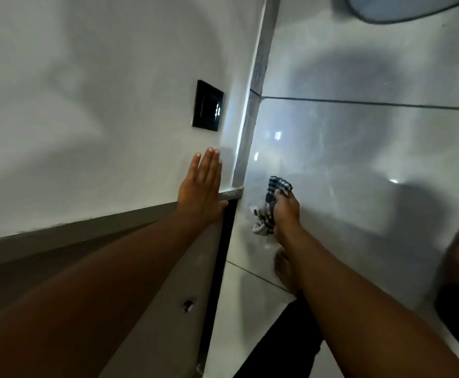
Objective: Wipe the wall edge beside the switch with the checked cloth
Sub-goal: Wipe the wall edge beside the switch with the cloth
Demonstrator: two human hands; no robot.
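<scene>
The left hand (199, 192) lies open and flat against the white wall (86, 118), fingers together and pointing up toward the black switch (208, 106) above it; the right hand (285, 211) is closed around the checked cloth (273, 199), bunched in the fist, and held out past the wall edge (243, 137) with the glossy floor tiles (359, 165) behind it.

The likeliest slip, as I judge it: the cloth is balled up and gripped near its middle, so only a small tuft would meet the corner, and the wipe could skim over the strip rather than follow it; a loose tail hanging below the fist might snag on the grey ledge (231, 192) at the foot of the edge; a stroke carried too far left could brush the switch and press it.

The cloth's long axis runs roughly vertically in the view, checked end uppermost above the knuckles, pale end drooping below; the edge itself runs as a long, slightly tilted line from the ledge upward, right of the switch.
</scene>
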